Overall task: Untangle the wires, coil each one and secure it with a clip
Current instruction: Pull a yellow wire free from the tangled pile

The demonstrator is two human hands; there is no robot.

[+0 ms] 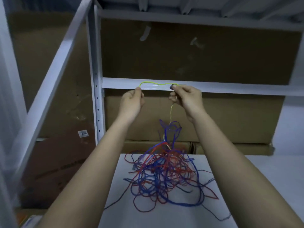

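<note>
Head view: both hands, left [131, 102] and right [186, 99], pinch the yellow wire [154, 83] taut above the tangle [164, 175] on the tabletop [164, 218].

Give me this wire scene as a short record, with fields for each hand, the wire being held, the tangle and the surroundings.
left hand: left hand raised, pinches one end of the yellow-green wire
right hand: right hand raised, grips the same wire further along
yellow-green wire: stretched between both hands, then hangs down from the right hand into the tangle
tangle: red and blue wires piled on the white table, its top lifted
coiled wires: none visible
clips: none visible
background: white metal shelving with cardboard boxes
</note>
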